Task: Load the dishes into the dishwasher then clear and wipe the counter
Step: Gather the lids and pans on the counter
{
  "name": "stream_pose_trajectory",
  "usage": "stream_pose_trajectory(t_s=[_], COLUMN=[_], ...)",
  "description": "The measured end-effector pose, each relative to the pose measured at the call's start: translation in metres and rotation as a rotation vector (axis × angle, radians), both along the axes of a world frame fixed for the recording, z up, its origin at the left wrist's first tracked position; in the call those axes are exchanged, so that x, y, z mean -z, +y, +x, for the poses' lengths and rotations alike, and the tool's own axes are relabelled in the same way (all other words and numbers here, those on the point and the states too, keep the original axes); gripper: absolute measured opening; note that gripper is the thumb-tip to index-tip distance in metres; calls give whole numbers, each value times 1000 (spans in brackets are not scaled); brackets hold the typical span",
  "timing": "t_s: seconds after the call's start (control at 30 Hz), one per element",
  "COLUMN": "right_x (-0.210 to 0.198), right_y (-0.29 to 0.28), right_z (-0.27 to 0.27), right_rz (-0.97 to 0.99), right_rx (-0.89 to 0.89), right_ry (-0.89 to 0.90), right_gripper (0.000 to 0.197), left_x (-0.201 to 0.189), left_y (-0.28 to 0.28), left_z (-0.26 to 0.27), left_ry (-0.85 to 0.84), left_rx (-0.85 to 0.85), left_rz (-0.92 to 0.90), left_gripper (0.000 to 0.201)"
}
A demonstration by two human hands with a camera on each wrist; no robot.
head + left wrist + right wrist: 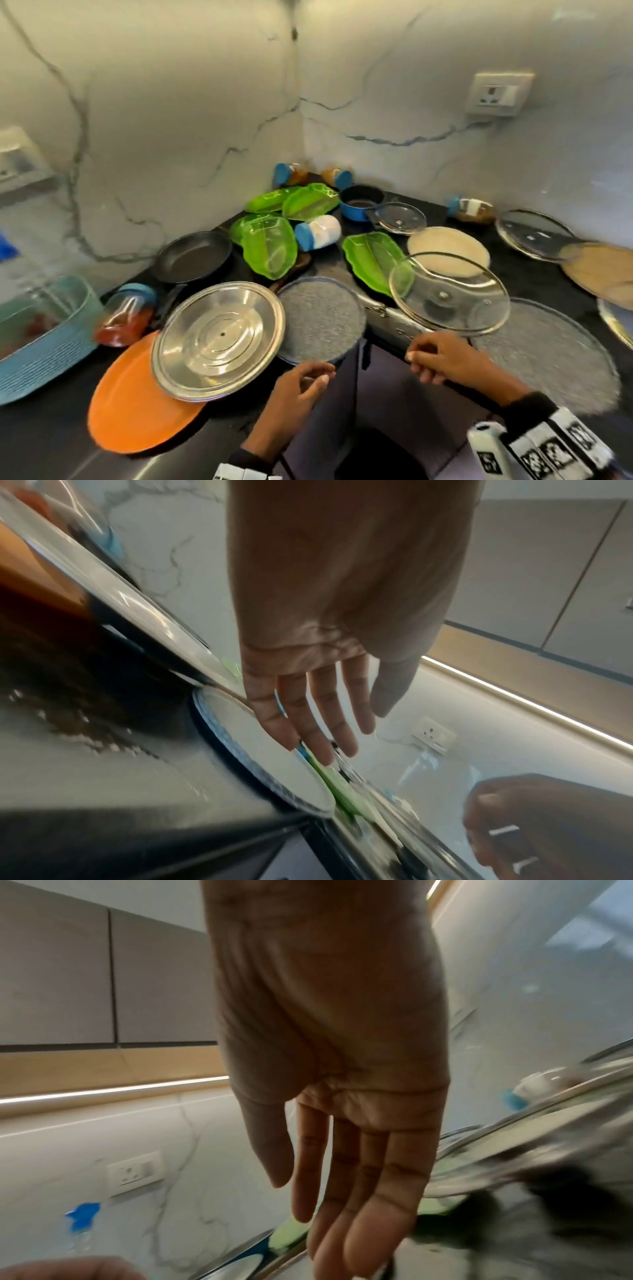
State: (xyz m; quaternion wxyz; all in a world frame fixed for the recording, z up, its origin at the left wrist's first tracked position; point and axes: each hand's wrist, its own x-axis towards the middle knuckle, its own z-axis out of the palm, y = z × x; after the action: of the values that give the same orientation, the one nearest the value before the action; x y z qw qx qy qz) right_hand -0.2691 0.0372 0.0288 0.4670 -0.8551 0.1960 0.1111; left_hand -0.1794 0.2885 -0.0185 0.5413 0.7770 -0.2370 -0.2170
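Observation:
Dirty dishes crowd the black corner counter (534, 274). My left hand (317, 371) hovers empty just below a grey textured plate (322, 318), and its fingers (308, 723) are straight and spread near that plate's rim (260, 750). My right hand (423, 353) is empty too, loosely curled below a tilted glass lid (448, 294); its fingers (346, 1191) hang relaxed in the right wrist view. A steel lid (219, 339) lies on an orange plate (137, 404) at the left. Several green leaf-shaped plates (270, 246) sit further back.
A black frying pan (191, 255), a blue saucepan (359, 202), a cream plate (448, 250), a large grey plate (544, 353) and blue-capped jars (317, 231) fill the counter. A blue basket (44, 339) stands at the left. Marble walls close the corner.

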Motion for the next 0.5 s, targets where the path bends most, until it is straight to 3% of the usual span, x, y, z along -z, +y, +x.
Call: stream_pose_trajectory(t_s=[0.17, 0.3, 0.37, 0.43, 0.5], right_x=[-24, -31, -23, -6, 34], right_y=[31, 45, 48, 42, 21], right_z=[115, 220, 263, 303, 354], right_rz=[-77, -261, -453, -659, -810], right_rx=[-382, -496, -572, -678, -713], right_ry=[67, 97, 130, 161, 214], right_gripper=[17, 16, 24, 19, 23], left_x=[-4, -2, 0, 4, 5], left_y=[30, 45, 48, 50, 52], left_z=[22, 33, 34, 33, 30], left_ry=[-116, -111, -82, -49, -21], left_rx=[-199, -307, -327, -357, -389], left_rz=[31, 43, 59, 65, 52], left_gripper=[20, 21, 25, 30, 36])
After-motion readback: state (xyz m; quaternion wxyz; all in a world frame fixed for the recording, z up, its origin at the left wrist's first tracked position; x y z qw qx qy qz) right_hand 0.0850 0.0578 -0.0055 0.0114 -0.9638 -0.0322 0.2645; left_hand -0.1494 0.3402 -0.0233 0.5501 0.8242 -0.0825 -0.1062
